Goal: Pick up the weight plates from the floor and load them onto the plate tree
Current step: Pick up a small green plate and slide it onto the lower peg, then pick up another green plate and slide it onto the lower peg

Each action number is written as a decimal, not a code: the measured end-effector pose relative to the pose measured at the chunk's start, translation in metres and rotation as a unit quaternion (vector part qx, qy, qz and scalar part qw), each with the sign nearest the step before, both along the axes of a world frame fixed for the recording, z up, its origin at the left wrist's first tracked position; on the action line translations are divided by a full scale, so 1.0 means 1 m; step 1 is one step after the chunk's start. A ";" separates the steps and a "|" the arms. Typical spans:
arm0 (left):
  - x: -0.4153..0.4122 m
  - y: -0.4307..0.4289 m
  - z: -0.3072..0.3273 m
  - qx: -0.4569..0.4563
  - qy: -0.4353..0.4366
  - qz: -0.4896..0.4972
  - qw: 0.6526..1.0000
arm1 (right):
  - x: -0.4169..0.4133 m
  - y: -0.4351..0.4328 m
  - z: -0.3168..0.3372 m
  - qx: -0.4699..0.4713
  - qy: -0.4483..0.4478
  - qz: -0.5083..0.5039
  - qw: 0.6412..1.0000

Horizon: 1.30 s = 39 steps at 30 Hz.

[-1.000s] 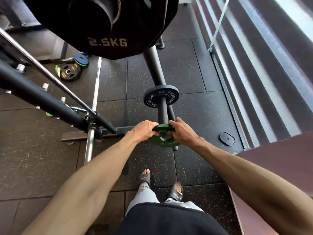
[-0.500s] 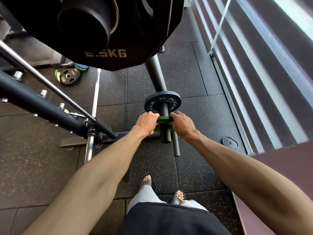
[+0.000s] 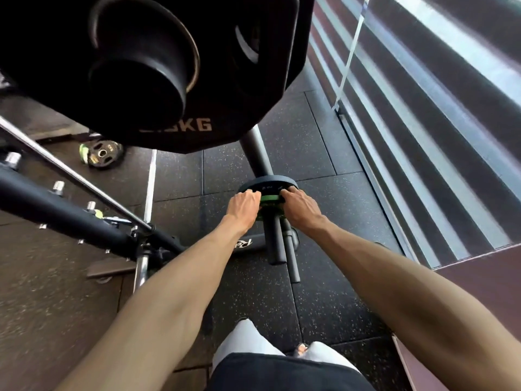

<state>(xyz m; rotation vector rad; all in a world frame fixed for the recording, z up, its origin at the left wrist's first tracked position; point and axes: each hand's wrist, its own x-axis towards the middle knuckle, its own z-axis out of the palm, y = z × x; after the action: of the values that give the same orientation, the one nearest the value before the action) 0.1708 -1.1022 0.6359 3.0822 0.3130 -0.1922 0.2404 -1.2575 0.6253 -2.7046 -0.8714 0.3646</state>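
Head view: two hands, the left hand point(image 3: 244, 206) and right hand point(image 3: 300, 206), each grasp an edge of one green plate point(image 3: 269, 198). It is threaded on a plate tree peg point(image 3: 275, 241) against one dark plate point(image 3: 267, 184). One large black plate point(image 3: 197, 80) hangs above. Perhaps two loose plates point(image 3: 101, 156) lie on the floor point(image 3: 253, 292).

Green plate point(image 3: 269, 197) mostly hidden; black plate point(image 3: 248, 108) cut off, its number blurred

Green plate point(image 3: 270, 197); dark blue-grey plate point(image 3: 267, 184) behind; black speckled floor point(image 3: 324, 292); big black plate point(image 3: 158, 71), pale lettering.
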 end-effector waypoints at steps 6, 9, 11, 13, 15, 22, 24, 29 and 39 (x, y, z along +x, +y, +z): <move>-0.025 0.003 0.018 -0.051 -0.014 0.042 0.998 | -0.027 -0.001 0.011 -0.008 -0.109 0.000 0.994; -0.055 0.009 0.026 -0.058 -0.011 0.076 0.995 | -0.050 0.008 0.025 0.018 -0.148 0.065 0.987; -0.082 0.017 0.029 -0.068 0.010 0.107 0.992 | -0.071 0.022 0.033 0.035 -0.133 0.120 0.983; -0.114 0.028 0.031 -0.085 0.041 0.149 0.984 | -0.096 0.042 0.037 0.038 -0.093 0.172 0.980; -0.152 0.042 0.032 -0.104 0.063 0.197 0.973 | -0.122 0.064 0.035 0.018 -0.043 0.218 0.975; -0.320 0.101 0.021 -0.197 0.052 0.391 0.897 | -0.243 0.168 0.028 -0.070 0.063 0.391 0.916; -0.369 0.121 0.015 -0.229 0.049 0.441 0.866 | -0.283 0.200 0.023 -0.092 0.077 0.417 0.901; -0.485 0.173 -0.003 -0.316 0.035 0.537 0.781 | -0.388 0.287 0.001 -0.170 0.112 0.476 0.855; -0.675 0.283 -0.018 -0.352 -0.027 0.637 0.685 | -0.578 0.431 -0.001 -0.202 0.135 0.551 0.798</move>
<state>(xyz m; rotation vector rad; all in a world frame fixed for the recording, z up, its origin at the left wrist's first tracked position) -0.5046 -0.8195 0.6176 1.5418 1.7149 -0.0976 -0.3380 -0.8269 0.6244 -1.9967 -2.4046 1.2275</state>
